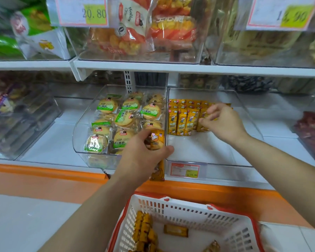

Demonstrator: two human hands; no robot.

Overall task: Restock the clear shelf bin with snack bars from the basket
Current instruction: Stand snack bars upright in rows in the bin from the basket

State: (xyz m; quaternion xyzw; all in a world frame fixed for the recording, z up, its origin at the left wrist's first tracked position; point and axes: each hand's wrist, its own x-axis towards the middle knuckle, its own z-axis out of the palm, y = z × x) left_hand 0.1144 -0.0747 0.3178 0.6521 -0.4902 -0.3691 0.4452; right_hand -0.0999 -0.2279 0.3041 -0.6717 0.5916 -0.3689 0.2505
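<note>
Head view: inside the clear shelf bin (207, 150), the right hand (224, 122) pinches a snack bar (204, 115) against the standing row (182, 122), apparently to extend it; the left hand (144, 155) grips spare bars (156, 140) at the bin's front-left corner, as ready supply.

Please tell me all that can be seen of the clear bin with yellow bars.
The clear bin looks like transparent plastic with rounded front corners and sits on the white shelf. Yellow snack bars stand upright in rows only at its back left. A price label hangs on its front. The right hand reaches inside, fingers pinching one bar. The left hand grips more bars at its front left corner.
</note>
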